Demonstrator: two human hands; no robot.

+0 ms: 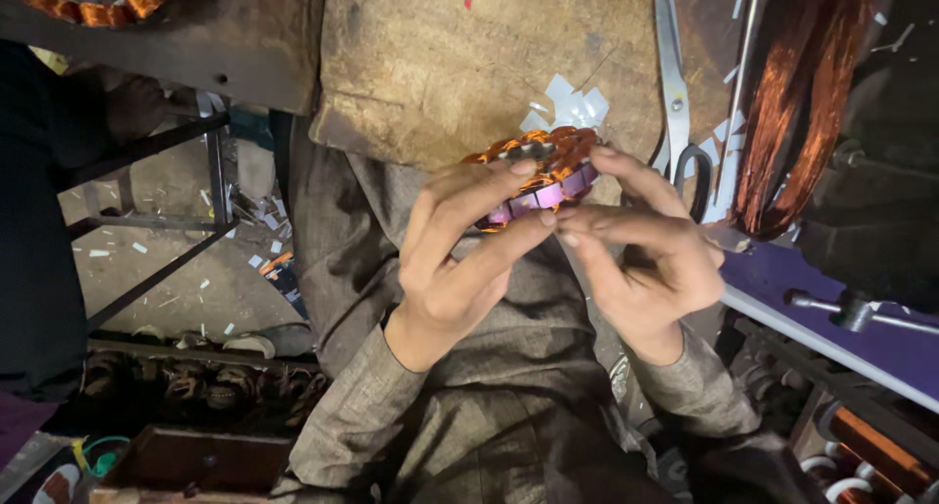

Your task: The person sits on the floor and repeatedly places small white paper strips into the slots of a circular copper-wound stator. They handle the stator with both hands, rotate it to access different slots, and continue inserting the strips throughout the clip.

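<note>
Both hands hold a round motor stator (544, 172) wound with copper wire, with pale purple insulation strips along its rim. My left hand (460, 245) grips its near left side, fingers curled over the top. My right hand (636, 250) holds the right side, thumb and forefinger pinched at the purple rim. The stator sits at the near edge of a worn brown wooden block (430, 54). My lap in a grey-brown garment lies below the hands.
Scissors (675, 93) and white paper scraps (572, 103) lie on the block. A coil of copper wire (802, 103) hangs at right beside a thin rod (736, 84). A purple surface with a metal tool (851, 308) is at right. Another person's dark sleeve (39, 220) is at left.
</note>
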